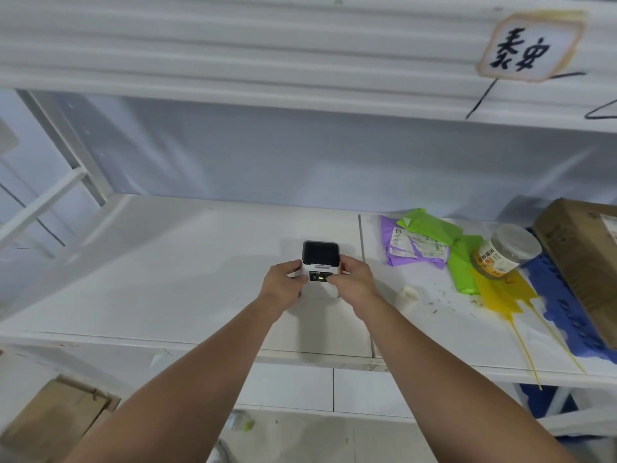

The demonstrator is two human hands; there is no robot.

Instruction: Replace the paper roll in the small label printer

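Observation:
A small white label printer (320, 259) with a dark lid and a lit green indicator stands on the white shelf (187, 262), near its middle. My left hand (283, 285) grips the printer's left side. My right hand (354, 279) holds its right side, thumb resting on the front panel by the light. The lid looks shut. A small white paper roll (409, 294) lies on the shelf just right of my right hand.
To the right lie purple (400, 248) and green mailer bags (460, 259), a clear jar (507, 250), yellow plastic (500, 295), a blue mat (561, 309) and a cardboard box (587, 262). An upper shelf hangs overhead. Another box (56, 419) sits below left.

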